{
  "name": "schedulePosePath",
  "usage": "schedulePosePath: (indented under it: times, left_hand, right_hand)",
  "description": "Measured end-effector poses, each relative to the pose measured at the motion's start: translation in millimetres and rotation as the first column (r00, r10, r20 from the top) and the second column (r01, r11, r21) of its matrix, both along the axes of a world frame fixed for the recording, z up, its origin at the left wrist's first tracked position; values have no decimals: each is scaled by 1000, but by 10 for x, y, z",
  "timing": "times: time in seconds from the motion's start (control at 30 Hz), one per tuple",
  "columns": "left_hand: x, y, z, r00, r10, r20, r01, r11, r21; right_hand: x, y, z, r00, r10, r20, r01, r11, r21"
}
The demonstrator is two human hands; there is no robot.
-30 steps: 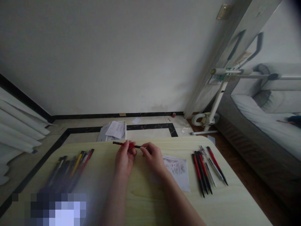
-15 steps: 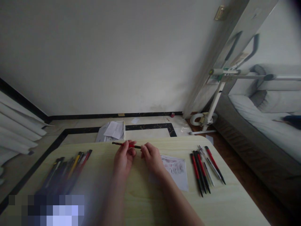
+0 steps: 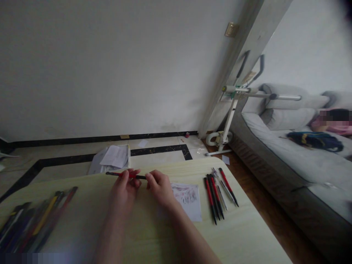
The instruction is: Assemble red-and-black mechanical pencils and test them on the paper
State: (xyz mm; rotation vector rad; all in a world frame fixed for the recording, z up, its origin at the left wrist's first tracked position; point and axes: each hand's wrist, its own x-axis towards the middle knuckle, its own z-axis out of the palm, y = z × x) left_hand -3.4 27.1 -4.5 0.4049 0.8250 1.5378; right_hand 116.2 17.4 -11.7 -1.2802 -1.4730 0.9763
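Observation:
A red and black pen (image 3: 140, 177) is held level above the far part of the wooden table (image 3: 143, 227). My left hand (image 3: 123, 189) is closed around its red middle. At the pen's black right end, the fingers of my right hand (image 3: 161, 187) are pinched. Under and beside my right wrist lies a white sheet of paper (image 3: 189, 205) covered in dark and reddish scribbles. Several pens (image 3: 211, 200), red-black and silver, lie in a group right of the paper. A blurred bunch of other pens (image 3: 41, 223) rests on the table's left side.
Beyond the table's far edge, a box of papers (image 3: 115, 157) stands on the floor. White exercise equipment (image 3: 228, 121) is by the wall at right. A grey sofa (image 3: 275, 146) holds a dark bag (image 3: 315, 141) and a person (image 3: 332, 124).
The view has swung to the right, so everything sits further left and more of the sofa shows. Both hands keep hold of the pen in much the same pose.

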Motion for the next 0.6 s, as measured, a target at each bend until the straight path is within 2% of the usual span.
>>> schedulePosePath:
  times: [0.13,0.33,0.6]
  left_hand:
    - [-19,15,-27,998,63,-16,-63,998,-14]
    - [-6,8,-11,1000,18,-6,-19,999,-30]
    - [-14,35,-7,996,84,-23,-85,996,-28]
  right_hand:
    - [-2,-4,-9,999,18,29,-18,1000,-13]
    - [-2,13,-42,999,18,34,-18,1000,-3]
    - [16,3,8,998,63,16,-63,998,-9]
